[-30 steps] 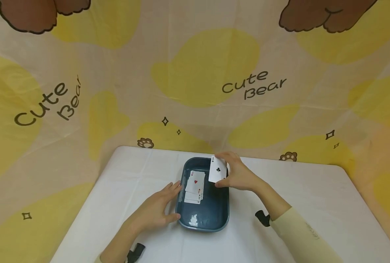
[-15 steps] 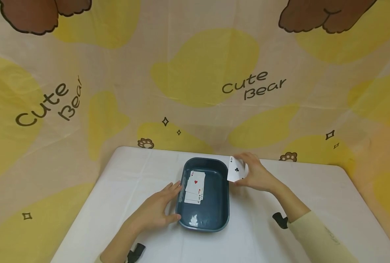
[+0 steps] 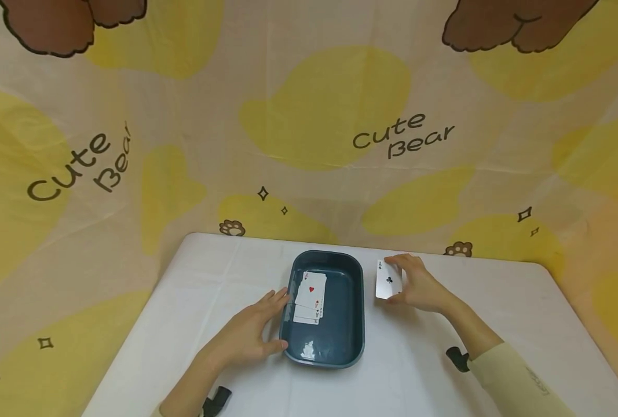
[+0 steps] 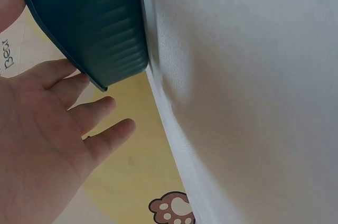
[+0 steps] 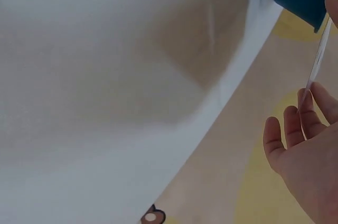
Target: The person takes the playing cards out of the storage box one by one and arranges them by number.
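Observation:
A dark blue rectangular dish [image 3: 342, 341] stands on the table, with several overlapping playing cards [image 3: 310, 292] lying face up in its left half, an ace of hearts on top. Just right of the dish, my right hand [image 3: 418, 285] pinches an ace of clubs [image 3: 388, 281] by its top and bottom edges, held above the cloth. In the right wrist view the card [image 5: 318, 57] appears edge-on between thumb and fingers. My left hand [image 3: 248, 330] touches the dish's left rim with thumb and fingertips; its fingers [image 4: 92, 113] are spread in the left wrist view.
A white cloth [image 3: 225, 266] covers the table. Behind the table's far edge hangs a patterned curtain [image 3: 309, 133] with yellow patches and lettering. A black strap piece [image 3: 457, 359] is at the right wrist, another black piece [image 3: 217, 401] at the left.
My right hand has carried the ace of clubs rightward, from over the dish to beyond its right rim, then a little lower. The left hand and the dish have stayed in place.

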The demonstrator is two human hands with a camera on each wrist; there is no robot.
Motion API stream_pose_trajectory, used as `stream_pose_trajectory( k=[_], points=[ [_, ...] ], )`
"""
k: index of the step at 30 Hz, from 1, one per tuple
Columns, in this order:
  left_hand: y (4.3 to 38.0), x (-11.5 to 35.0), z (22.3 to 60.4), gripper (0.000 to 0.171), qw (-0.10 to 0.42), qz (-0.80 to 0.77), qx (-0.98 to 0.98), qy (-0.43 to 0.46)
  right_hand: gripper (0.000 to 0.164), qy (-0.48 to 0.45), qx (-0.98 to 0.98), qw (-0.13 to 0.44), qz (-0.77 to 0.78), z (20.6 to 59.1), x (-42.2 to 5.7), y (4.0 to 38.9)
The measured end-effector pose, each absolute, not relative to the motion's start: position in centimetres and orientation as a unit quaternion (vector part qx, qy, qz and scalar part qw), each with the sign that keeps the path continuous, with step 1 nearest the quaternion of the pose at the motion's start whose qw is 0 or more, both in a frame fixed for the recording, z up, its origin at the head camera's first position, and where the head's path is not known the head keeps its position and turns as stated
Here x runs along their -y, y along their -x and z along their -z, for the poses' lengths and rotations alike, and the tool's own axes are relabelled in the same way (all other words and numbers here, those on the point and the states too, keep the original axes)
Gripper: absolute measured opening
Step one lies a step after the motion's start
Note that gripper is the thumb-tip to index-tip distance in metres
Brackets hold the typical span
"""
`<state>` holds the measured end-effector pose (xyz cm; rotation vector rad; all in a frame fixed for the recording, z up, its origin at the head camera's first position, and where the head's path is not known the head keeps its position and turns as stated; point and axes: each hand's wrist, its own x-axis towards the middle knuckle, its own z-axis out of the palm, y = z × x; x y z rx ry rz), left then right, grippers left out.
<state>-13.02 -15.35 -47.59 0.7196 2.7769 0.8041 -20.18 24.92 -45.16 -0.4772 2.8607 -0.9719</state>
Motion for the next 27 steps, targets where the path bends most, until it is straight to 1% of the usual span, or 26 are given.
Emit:
stream_pose_trajectory(
  k=[6, 15, 27],
  points=[
    [12.9, 15.2, 47.5, 0.088, 0.081, -0.270, -0.930, -0.237, 0.084, 0.148, -0.935, 0.062, 0.315, 45.9, -25.5, 20.1],
    [12.8, 15.2, 47.4, 0.088, 0.081, -0.267, -0.931, -0.234, 0.089, 0.132, -0.930, 0.090, 0.330, 47.8, -26.3, 20.3],
    [12.8, 15.2, 47.5, 0.088, 0.088, -0.268, -0.932, -0.226, 0.088, 0.136, -0.931, 0.099, 0.323, 48.9, -26.1, 20.2]
  ],
)
